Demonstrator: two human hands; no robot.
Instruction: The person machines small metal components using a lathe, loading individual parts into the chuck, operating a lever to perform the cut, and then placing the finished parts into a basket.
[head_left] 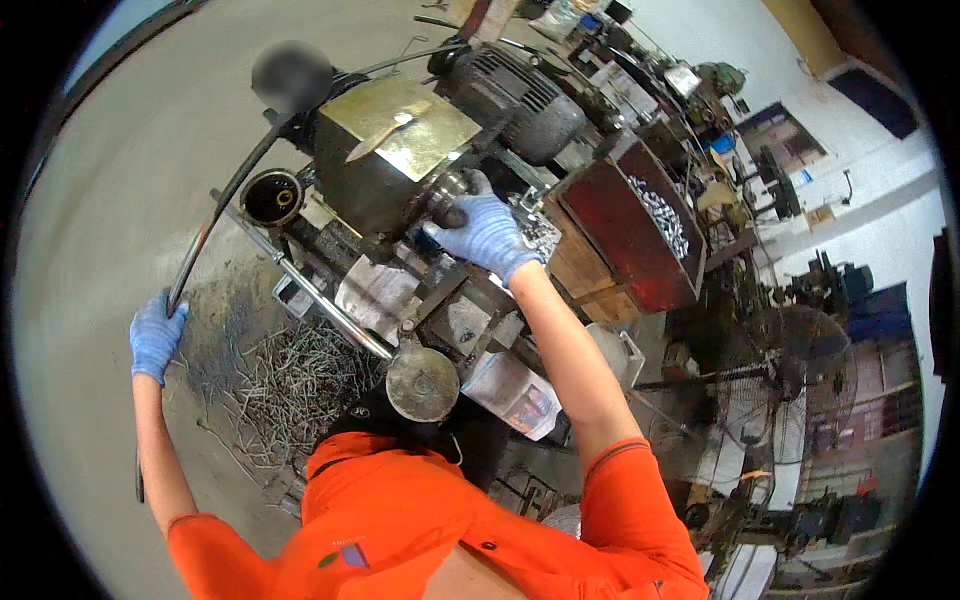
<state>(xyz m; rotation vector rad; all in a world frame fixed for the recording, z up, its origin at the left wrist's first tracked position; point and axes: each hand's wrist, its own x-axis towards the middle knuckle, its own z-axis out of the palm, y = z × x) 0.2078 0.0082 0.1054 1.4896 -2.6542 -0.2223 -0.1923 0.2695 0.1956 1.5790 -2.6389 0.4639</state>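
Note:
My left hand [157, 335], in a blue knit glove, is closed round a long dark rod [218, 215]. The rod bends from beside my forearm up to the left side of the greasy machine [365, 170]. My right hand [487, 235], gloved alike, reaches to the machine's front. Its thumb and fingers are curled round a shiny round metal spindle [447, 190]; the glove's fingertips look dark with grease. A brass-coloured plate [430, 145] covers the machine's top, and a light brush-like tool [375, 138] lies on it.
A red bin [630, 235] of small metal parts stands right of the machine, a motor [515, 100] behind it. Scrap rods [300, 380] cover the floor at left. Nearest me are a round pad [423, 384] and a silver bar [335, 312]. A fan [790, 370] stands at right.

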